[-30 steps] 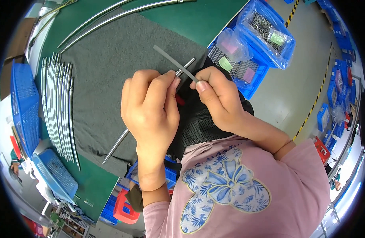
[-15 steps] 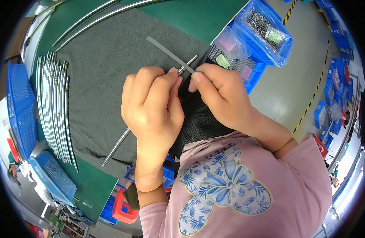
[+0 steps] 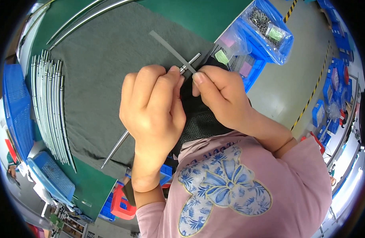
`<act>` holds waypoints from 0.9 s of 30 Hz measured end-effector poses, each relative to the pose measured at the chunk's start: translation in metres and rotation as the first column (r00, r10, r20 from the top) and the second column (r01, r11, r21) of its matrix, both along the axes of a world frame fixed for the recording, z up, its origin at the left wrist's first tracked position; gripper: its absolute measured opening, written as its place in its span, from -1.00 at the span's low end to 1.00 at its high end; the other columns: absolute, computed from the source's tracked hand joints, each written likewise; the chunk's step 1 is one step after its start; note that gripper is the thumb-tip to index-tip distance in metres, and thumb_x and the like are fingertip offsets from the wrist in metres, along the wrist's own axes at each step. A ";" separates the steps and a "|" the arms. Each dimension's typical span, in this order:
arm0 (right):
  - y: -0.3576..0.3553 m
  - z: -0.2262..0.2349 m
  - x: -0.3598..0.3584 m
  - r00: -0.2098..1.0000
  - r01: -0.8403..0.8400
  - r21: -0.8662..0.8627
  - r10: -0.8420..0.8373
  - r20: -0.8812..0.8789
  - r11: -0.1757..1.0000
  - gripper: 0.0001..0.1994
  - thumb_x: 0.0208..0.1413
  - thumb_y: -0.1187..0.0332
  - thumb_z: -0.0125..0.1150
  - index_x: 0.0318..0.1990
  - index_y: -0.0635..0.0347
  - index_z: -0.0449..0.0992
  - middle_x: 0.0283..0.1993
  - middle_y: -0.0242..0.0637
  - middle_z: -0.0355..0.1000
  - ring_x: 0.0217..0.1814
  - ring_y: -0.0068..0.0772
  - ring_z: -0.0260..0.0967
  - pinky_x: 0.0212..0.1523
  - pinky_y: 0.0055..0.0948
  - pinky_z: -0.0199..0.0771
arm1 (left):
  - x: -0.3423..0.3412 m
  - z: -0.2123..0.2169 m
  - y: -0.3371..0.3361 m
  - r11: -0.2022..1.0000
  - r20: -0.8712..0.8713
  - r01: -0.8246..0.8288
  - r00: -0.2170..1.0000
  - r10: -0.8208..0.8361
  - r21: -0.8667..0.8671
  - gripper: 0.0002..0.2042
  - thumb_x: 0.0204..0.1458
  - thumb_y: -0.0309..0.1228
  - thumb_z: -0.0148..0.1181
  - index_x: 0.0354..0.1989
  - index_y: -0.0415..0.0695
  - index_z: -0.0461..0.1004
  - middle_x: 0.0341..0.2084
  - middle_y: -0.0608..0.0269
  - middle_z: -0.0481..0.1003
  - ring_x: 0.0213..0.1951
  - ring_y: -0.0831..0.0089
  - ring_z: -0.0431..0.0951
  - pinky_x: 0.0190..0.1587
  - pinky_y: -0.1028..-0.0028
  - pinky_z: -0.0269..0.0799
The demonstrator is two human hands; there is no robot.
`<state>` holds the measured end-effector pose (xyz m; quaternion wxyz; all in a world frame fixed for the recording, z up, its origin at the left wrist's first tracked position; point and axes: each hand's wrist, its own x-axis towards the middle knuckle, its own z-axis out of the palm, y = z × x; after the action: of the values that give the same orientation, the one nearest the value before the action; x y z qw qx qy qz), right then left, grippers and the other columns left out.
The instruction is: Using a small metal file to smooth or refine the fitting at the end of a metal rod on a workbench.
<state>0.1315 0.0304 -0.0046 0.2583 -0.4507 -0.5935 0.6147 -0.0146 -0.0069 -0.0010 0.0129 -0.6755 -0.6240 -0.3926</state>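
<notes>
A slim, shiny metal rod (image 3: 115,149) slants across the dark grey cloth (image 3: 99,79), its far end showing past my fingers. My left hand (image 3: 150,101) is closed round the rod near that far end and hides its middle stretch. Between thumb and fingers, my right hand (image 3: 224,93) pinches one end of a thin, flat grey strip (image 3: 166,45). The strip crosses over the rod just beyond my left fingertips and appears to lie against it. Its other end points toward the far left, free in the air.
A row of similar metal rods (image 3: 47,111) lies at the left of the green table (image 3: 178,16). Longer rods (image 3: 87,23) lie at the back. Blue baskets (image 3: 51,174) stand on the left. At the right, a blue bin (image 3: 283,51) holds bagged small metal parts.
The strip has shifted slightly across the rod, with a small move of my right hand. My left hand keeps its grip. The whole view has shifted a little.
</notes>
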 end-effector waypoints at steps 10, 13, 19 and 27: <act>-0.006 0.004 0.013 0.997 -0.059 -0.104 0.064 0.051 0.993 -0.74 0.23 0.35 -0.01 -0.45 0.30 0.47 -0.60 -0.19 0.41 -0.59 -0.33 0.38 -0.53 -0.41 0.30 | 0.002 0.000 0.001 1.000 0.012 -0.002 1.000 0.002 0.010 -0.85 -0.26 -0.61 0.31 -0.49 -0.16 0.49 -0.52 0.30 0.40 -0.51 0.34 0.36 -0.50 0.44 0.30; -0.001 0.005 0.017 0.990 -0.085 -0.138 0.099 0.098 0.987 -0.73 0.24 0.35 -0.01 -0.45 0.32 0.46 -0.59 -0.18 0.42 -0.59 -0.28 0.39 -0.51 -0.40 0.32 | 0.000 0.000 0.002 1.000 -0.007 0.009 1.000 -0.009 0.003 -0.85 -0.26 -0.61 0.31 -0.49 -0.15 0.49 -0.52 0.30 0.40 -0.50 0.34 0.36 -0.49 0.44 0.31; -0.009 0.004 0.017 0.988 -0.074 -0.129 0.091 0.128 0.989 -0.73 0.23 0.35 -0.02 -0.46 0.30 0.45 -0.60 -0.17 0.41 -0.58 -0.28 0.39 -0.51 -0.39 0.32 | 0.001 -0.001 0.000 1.000 0.012 0.008 1.000 -0.008 0.008 -0.85 -0.25 -0.61 0.31 -0.49 -0.16 0.48 -0.51 0.29 0.40 -0.51 0.33 0.35 -0.50 0.42 0.29; -0.011 -0.004 0.014 0.996 -0.074 -0.075 0.077 0.038 0.994 -0.71 0.32 0.32 -0.10 -0.46 0.24 0.37 -0.74 -0.56 0.08 -0.71 -0.78 -0.05 -0.68 -0.61 -0.07 | -0.001 -0.001 0.003 1.000 -0.008 0.008 1.000 -0.008 -0.006 -0.85 -0.25 -0.61 0.31 -0.49 -0.17 0.48 -0.53 0.27 0.38 -0.52 0.32 0.34 -0.51 0.41 0.28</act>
<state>0.1456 0.0193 -0.0084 0.2058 -0.4495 -0.5926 0.6360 -0.0159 -0.0041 -0.0018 0.0117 -0.6798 -0.6223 -0.3879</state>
